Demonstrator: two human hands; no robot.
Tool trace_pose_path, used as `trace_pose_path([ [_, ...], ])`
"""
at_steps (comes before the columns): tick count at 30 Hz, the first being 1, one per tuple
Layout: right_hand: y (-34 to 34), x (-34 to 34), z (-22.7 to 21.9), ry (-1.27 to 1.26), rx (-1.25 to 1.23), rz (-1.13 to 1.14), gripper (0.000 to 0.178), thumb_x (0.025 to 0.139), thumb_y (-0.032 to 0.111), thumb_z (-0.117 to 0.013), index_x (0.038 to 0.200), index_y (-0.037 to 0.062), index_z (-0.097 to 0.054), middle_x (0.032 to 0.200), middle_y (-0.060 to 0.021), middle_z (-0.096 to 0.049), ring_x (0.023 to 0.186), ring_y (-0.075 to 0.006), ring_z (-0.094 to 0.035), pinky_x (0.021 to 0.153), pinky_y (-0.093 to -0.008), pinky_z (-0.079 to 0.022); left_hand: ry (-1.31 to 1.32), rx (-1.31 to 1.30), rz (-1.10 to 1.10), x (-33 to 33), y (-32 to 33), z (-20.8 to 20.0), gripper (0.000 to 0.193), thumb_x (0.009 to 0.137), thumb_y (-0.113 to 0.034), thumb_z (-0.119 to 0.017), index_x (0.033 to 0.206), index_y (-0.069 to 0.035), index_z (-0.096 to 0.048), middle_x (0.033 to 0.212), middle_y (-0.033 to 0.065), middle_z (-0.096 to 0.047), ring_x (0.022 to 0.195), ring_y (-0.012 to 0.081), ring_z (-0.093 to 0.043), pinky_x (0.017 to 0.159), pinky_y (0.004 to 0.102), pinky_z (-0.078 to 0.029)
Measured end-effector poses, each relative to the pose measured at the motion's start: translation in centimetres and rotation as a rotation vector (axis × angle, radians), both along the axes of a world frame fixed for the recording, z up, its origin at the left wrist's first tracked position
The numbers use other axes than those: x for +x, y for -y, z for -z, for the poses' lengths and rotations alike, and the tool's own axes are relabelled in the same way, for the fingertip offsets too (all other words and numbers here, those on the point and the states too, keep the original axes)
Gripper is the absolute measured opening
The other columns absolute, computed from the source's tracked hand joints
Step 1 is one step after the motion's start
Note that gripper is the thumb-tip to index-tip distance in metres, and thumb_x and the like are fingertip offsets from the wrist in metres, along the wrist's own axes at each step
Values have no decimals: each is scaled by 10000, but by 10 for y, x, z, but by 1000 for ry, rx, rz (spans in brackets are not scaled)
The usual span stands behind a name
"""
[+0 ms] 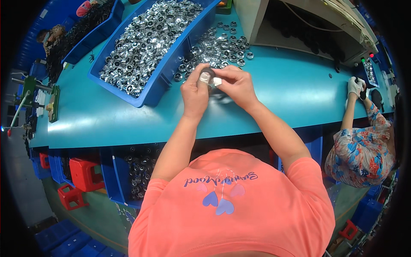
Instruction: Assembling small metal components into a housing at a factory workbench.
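Both hands meet over the table in front of the blue bin. My left hand (195, 96) is closed round a small dark round part (207, 72), its thumb wrapped in a white covering. From the other side my right hand (240, 85) pinches at the same part, and its thumb tip also has a white covering. Fingers hide most of the part, so its full shape does not show. Just beyond the hands lie loose shiny silver wheel-like pieces (218, 48) with dark centres.
A large blue bin (147, 92) heaped with silver pieces stands at the left on the teal table (274, 103). A beige box-shaped machine (257, 21) stands back right. At the far right works another person (361, 145) in white gloves. Red stools (85, 174) and blue crates sit below left.
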State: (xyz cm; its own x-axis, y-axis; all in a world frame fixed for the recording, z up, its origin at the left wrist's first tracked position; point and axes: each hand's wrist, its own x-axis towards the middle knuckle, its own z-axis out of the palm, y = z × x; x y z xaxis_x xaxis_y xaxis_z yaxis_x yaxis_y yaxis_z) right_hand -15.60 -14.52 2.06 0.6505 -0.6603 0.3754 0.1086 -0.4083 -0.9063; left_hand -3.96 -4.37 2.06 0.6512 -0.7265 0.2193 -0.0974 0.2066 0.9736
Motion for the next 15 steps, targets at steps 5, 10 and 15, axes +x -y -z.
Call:
trace_pose_path([
  [5,5,-2,-7,43,381,-78,289,816,32,-728,1102,41,-769,935,-24,-672,797,-71,-600,688,-217,-490,-181,8,123,-1,-3,-11,211,997,-132,-612,1186,-76,-686,904,-21,-651,686,26,-555,530,200,-442],
  [10,1,-1,7,50,137,-76,333,783,-29,-712,1102,44,-770,944,-28,-671,797,-79,-576,667,-239,-465,-136,-42,68,-2,-3,0,219,973,-101,-625,1180,-65,-687,894,-19,-652,683,26,-552,513,203,-433],
  [15,5,0,2,4,357,-109,334,793,-26,-710,1114,44,-765,946,-25,-661,798,-83,-578,672,-238,-468,-203,15,93,4,-2,-1,220,969,-88,-616,1172,-49,-690,877,-3,-653,673,35,-557,501,198,-420],
])
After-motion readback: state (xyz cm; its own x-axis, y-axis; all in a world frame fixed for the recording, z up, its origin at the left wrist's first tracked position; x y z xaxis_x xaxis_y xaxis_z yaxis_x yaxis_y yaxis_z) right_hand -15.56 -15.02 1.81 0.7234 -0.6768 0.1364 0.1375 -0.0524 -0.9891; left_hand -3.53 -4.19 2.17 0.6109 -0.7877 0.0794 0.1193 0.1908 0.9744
